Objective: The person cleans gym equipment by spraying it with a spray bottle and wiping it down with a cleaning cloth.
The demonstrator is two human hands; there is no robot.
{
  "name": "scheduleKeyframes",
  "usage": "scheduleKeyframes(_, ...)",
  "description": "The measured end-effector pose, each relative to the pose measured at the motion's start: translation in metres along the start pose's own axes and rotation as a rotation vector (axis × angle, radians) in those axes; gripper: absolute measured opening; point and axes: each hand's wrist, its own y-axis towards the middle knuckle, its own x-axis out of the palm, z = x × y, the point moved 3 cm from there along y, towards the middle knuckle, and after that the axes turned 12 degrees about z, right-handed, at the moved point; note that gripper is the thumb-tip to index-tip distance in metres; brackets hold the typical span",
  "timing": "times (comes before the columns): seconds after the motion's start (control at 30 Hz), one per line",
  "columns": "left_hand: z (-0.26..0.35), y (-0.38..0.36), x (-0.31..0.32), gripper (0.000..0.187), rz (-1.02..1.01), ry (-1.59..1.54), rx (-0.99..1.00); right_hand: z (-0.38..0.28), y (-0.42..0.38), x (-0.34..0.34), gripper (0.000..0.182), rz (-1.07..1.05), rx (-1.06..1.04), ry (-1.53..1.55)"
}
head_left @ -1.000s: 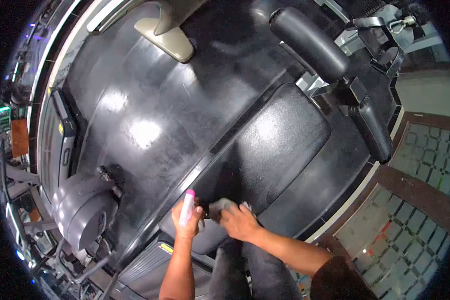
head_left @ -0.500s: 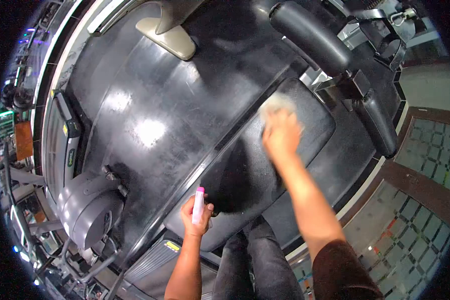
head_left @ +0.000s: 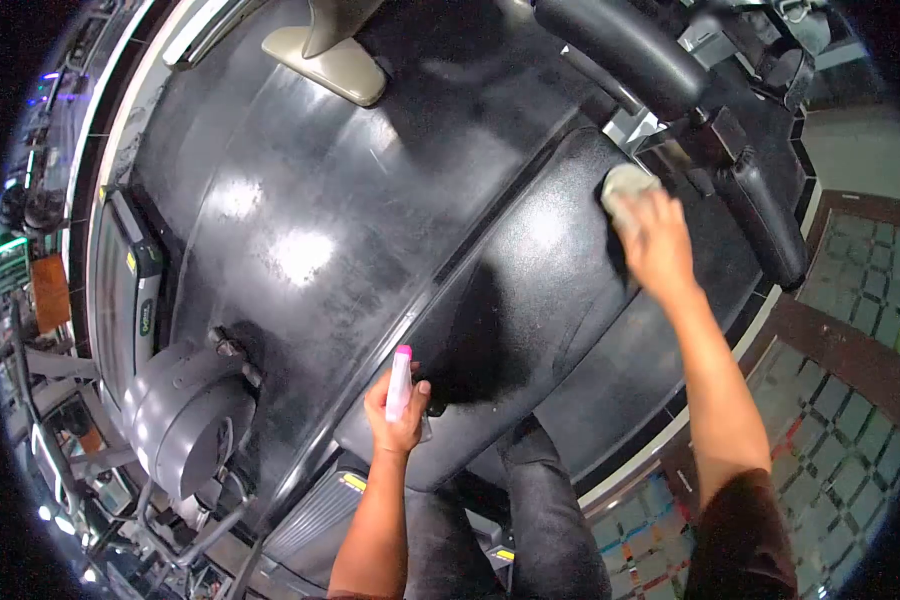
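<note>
One cloth point(head_left: 624, 186) | right hand point(head_left: 660, 243) by bench point(head_left: 542, 275) edge | bottle point(head_left: 399, 388) well apart

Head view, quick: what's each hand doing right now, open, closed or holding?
Left hand: closed, holding the pink-tipped bottle.
Right hand: holding the pale cloth under its fingers.
</note>
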Motion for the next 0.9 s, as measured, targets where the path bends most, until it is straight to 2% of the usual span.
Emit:
scheduleKeyframes(0.03,0.002,-0.001,0.001,0.031,-0.009,-0.038,-0.032,0.031,-0.003,0.024,0.038,0.118,0.231,0.013)
scheduleKeyframes(0.07,0.003,0.000,0.001,0.030,-0.017,-0.077,-0.061,0.039,-0.009,0.038,0.035,0.143,0.366,-0.002)
scheduleKeyframes(0.1,0.000,0.003,-0.001,0.030,0.005,0.013,0.040,0.018,-0.015,0.040,0.034,0.153,0.376,-0.065)
scheduleKeyframes(0.13,-0.014,0.004,-0.002,0.031,-0.010,-0.018,0.025,-0.015,-0.032,0.041,0.033,0.150,0.391,-0.129)
scheduleKeyframes(0.2,-0.006,0.004,0.000,0.033,-0.034,-0.006,-0.028,-0.083,-0.087,0.057,0.030,0.094,0.277,-0.033)
scheduleKeyframes(0.23,-0.008,0.005,0.002,0.033,-0.056,0.014,-0.005,-0.126,-0.125,0.059,0.028,-0.174,0.304,0.016)
scheduleKeyframes(0.27,-0.009,0.005,0.001,0.033,-0.072,0.033,0.020,-0.175,-0.158,0.047,0.026,-0.207,0.237,0.051)
scheduleKeyframes(0.3,-0.006,0.005,0.000,0.034,-0.076,0.021,-0.003,-0.209,-0.204,0.043,0.027,-0.336,0.182,0.170)
scheduleKeyframes(0.33,-0.005,0.006,0.000,0.034,-0.083,-0.007,-0.011,-0.240,-0.224,0.024,0.029,-0.353,0.111,0.332)
scheduleKeyframes(0.4,-0.005,0.008,-0.004,0.035,-0.100,-0.061,-0.031,-0.268,-0.273,0.016,0.033,-0.399,0.128,0.516)
scheduleKeyframes(0.5,-0.005,0.012,-0.003,0.034,-0.130,-0.040,-0.008,-0.249,-0.253,0.000,0.036,-0.434,0.232,0.655)
scheduleKeyframes(0.53,-0.015,0.013,-0.004,0.034,-0.130,-0.044,0.004,-0.234,-0.193,-0.016,0.038,-0.395,0.132,0.632)
scheduleKeyframes(0.57,-0.017,0.014,-0.007,0.031,-0.155,-0.015,0.034,-0.208,-0.174,-0.013,0.040,-0.384,0.150,0.451)
scheduleKeyframes(0.6,-0.018,0.013,-0.014,0.031,-0.162,-0.061,0.003,-0.182,-0.149,-0.012,0.042,-0.107,0.150,0.338)
scheduleKeyframes(0.63,-0.015,0.011,-0.021,0.031,-0.170,-0.107,-0.027,-0.158,-0.123,-0.013,0.042,0.012,0.196,0.124)
scheduleKeyframes(0.67,-0.012,0.010,-0.028,0.031,-0.178,-0.156,-0.053,-0.136,-0.095,-0.007,0.038,0.114,0.356,0.125)
scheduleKeyframes(0.7,-0.009,0.008,-0.041,0.030,-0.177,-0.234,-0.048,-0.114,-0.072,0.003,0.034,0.182,0.295,0.046)
scheduleKeyframes(0.77,-0.034,0.012,-0.076,0.032,-0.205,-0.276,-0.001,-0.086,-0.053,0.044,0.027,0.233,0.502,0.023)
scheduleKeyframes(0.8,-0.037,0.008,-0.098,0.033,-0.227,-0.248,-0.006,-0.099,-0.060,0.070,0.031,0.216,0.544,-0.047)
scheduleKeyframes(0.83,-0.042,0.008,-0.119,0.036,-0.258,-0.243,-0.033,-0.147,-0.069,0.077,0.035,0.159,0.601,-0.253)
scheduleKeyframes(0.87,-0.046,0.007,-0.139,0.038,-0.289,-0.237,-0.059,-0.196,-0.081,0.076,0.038,0.117,0.556,-0.265)
scheduleKeyframes(0.9,-0.036,0.006,-0.158,0.035,-0.344,-0.119,0.000,-0.235,-0.112,0.087,0.037,0.116,0.467,-0.136)
